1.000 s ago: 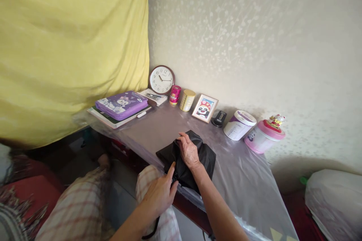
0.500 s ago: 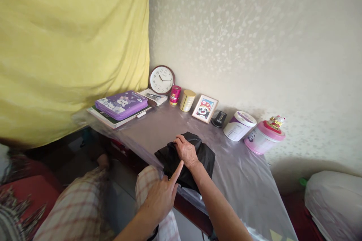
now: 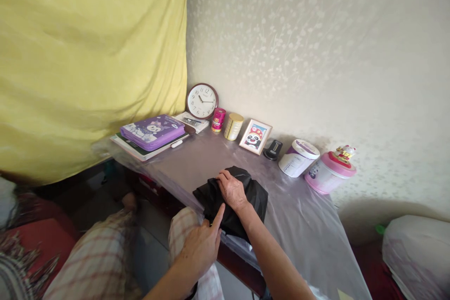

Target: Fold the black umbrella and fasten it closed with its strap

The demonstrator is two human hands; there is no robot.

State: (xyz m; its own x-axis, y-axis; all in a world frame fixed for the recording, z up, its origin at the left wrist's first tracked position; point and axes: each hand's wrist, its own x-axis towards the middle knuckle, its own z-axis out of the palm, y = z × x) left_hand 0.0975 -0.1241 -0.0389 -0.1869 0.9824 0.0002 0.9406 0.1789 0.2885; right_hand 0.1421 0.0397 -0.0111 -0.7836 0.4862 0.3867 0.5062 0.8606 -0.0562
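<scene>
Black fabric bundle: one, creased, at near edge of covered table. Right hand: on top, fingers bent together, grip unclear. Left hand: alongside, index finger extended, other fingers' hold hidden.

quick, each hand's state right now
Left hand: index finger extended; whether it grips anything cannot be told.
Right hand: fingers curled on the black fabric; grip unclear.

vs 1 s ago: left hand sits further right, index finger now just short of the right hand instead of farther off. Right hand's fingers are slightly further left on the black fabric. Dark strap mostly hidden by left forearm.
</scene>
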